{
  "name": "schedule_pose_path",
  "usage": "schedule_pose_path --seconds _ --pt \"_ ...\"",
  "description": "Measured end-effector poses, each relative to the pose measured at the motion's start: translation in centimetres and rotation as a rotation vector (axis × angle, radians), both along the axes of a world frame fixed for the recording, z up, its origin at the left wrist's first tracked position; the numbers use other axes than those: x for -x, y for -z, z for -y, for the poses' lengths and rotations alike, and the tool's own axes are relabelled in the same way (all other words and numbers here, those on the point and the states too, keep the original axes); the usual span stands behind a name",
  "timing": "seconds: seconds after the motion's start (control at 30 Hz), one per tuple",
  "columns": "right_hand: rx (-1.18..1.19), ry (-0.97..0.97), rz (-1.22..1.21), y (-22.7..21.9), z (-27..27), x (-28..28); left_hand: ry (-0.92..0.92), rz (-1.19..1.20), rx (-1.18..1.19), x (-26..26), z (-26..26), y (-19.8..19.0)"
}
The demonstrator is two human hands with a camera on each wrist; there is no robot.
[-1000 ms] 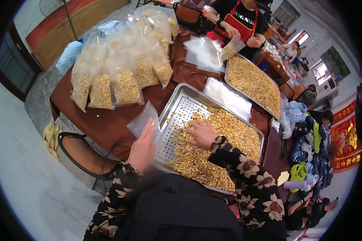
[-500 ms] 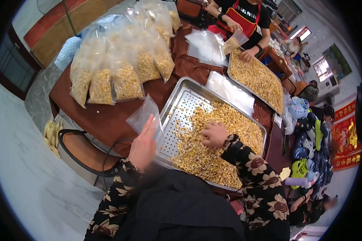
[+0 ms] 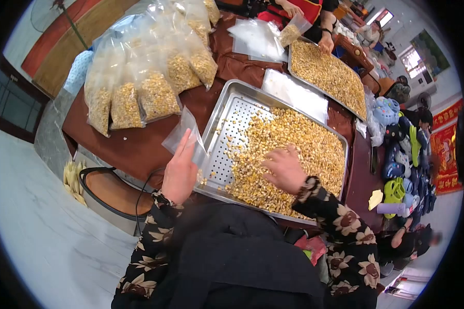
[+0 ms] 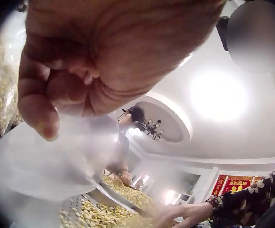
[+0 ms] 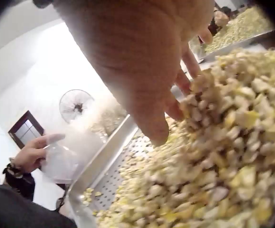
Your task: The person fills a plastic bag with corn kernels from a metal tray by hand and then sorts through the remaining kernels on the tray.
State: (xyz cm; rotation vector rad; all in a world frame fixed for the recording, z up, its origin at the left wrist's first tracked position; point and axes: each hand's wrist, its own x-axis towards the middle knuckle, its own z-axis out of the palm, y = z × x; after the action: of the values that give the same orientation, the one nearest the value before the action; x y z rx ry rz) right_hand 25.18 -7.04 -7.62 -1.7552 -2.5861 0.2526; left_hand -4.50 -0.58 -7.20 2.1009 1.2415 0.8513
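My left hand [image 3: 180, 170] holds a clear plastic bag [image 3: 183, 136] at the near left corner of a perforated metal tray [image 3: 227, 177]. In the left wrist view its fingers curl over the cloudy bag [image 4: 42, 161]. A thick layer of corn kernels [image 3: 314, 149] covers the tray's middle and right side, while the left part shows bare holes. My right hand [image 3: 286, 167] is over these kernels with fingers spread and pointing left. Seen from the right wrist, its fingertips [image 5: 159, 135] reach down right at the heap.
Several filled bags [image 3: 154, 95] stand at the back left of the table. Flat empty bags [image 3: 294, 95] lie between my tray and a second kernel tray [image 3: 327, 77], where another person [image 3: 325, 26] works with a part-filled bag [image 3: 291, 33]. Piled clogs [image 3: 394, 190] are at right.
My right hand has moved right across the kernels, and its fingers now show more spread. The left hand keeps the bag at the tray's corner. The other person's hand has reached into the far tray.
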Motion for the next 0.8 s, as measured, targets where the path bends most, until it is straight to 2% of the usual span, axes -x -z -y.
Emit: schedule_pose_path --seconds 0.1,0.2,0.3,0.33,0.37,0.43,0.5,0.53,0.57,0.63,0.8 --pt "0.114 -0.133 -0.106 2.5 -0.8 5.9 0.004 -0.009 -0.035 0.4 0.0 0.1" --pt "0.109 -0.240 -0.155 4.7 -2.2 10.9 -0.014 0.003 0.006 1.0 0.3 -0.5" --pt "0.099 -0.277 -0.218 6.9 -3.3 13.9 -0.040 -0.002 0.025 2.0 0.7 -0.5" --pt "0.092 -0.329 -0.147 7.4 -3.6 14.3 -0.046 -0.019 -0.003 2.1 0.8 -0.3" --pt "0.087 -0.381 -0.076 7.8 -3.7 14.4 -0.047 -0.014 -0.001 2.3 1.0 -0.4" --pt "0.104 -0.375 -0.041 7.4 -3.4 14.0 -0.054 0.085 0.153 2.7 1.3 -0.8" --pt "0.157 -0.425 0.018 7.5 -2.4 12.2 -0.057 0.110 0.158 3.0 1.4 -0.5" --pt "0.066 -0.465 0.052 7.5 -1.6 11.2 -0.056 0.129 0.159 3.1 1.4 -0.4" --pt "0.072 -0.467 0.053 7.4 -1.0 10.0 -0.057 0.131 0.164 3.2 1.3 -0.3" --pt "0.072 -0.516 0.062 6.5 0.2 7.8 -0.028 0.018 0.057 3.2 1.0 -0.2" --pt "0.053 -0.396 0.001 5.9 2.8 4.4 0.014 0.034 0.058 1.9 0.4 -0.1"
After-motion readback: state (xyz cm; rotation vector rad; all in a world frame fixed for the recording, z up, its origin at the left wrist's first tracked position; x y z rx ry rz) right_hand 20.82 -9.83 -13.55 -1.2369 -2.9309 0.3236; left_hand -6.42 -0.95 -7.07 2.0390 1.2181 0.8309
